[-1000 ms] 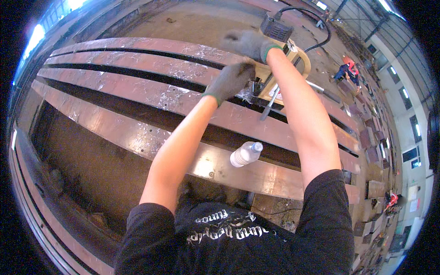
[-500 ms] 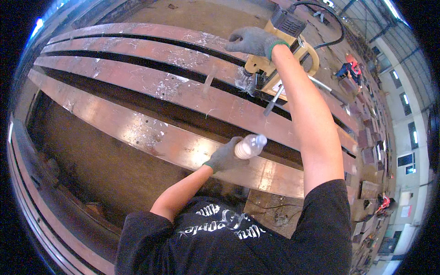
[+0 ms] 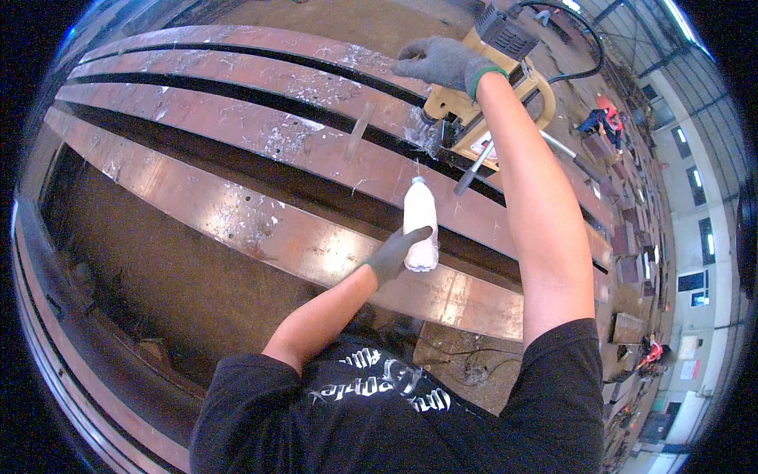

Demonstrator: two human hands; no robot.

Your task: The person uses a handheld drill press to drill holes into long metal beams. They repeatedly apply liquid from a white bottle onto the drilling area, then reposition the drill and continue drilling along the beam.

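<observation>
Workshop floor carries long rusty steel beams (image 3: 260, 134) strewn with swarf. Yellow magnetic drill (image 3: 485, 95) sits on one, right hand (image 3: 446, 62) clamped over its top. Left hand (image 3: 392, 254), fingers (image 3: 417, 235) wrapped around a white squeeze bottle (image 3: 419, 223), holds it upright above the near flange; a loose hold risks dropping it, and swarf could cut.

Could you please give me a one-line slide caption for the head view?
Gloved left hand grips a white plastic bottle over rusty steel beams while the gloved right hand rests on a yellow magnetic drill.
</observation>
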